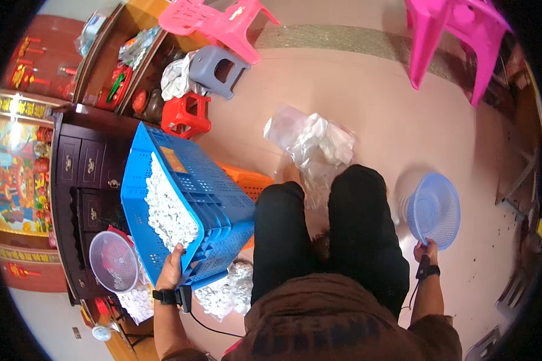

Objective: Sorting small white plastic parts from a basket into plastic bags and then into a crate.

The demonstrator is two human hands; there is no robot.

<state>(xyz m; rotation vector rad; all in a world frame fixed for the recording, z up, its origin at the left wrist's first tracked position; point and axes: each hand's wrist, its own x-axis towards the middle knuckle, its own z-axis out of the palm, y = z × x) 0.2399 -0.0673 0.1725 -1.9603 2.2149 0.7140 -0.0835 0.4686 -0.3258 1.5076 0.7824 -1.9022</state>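
My left hand (170,269) grips the near rim of a large blue plastic crate (220,207), its fingers curled over the edge. Inside the crate lies a heap of small white pieces (165,201), too small to make out singly. Out to the right, my right hand (426,251) holds a round light-blue plastic basket (435,210) by its rim. The basket's mouth faces up, and no contents show in it. Between and beyond my knees, a clear plastic bag with white material (319,141) lies on the floor.
An orange crate (247,180) stands partly hidden behind the blue one. Bags of white pieces (226,292) and a pale round basket (113,262) are at the left, near a dark wooden cabinet (81,162). Red (186,114) and grey stools (220,69) and pink chairs (223,24) stand farther off.
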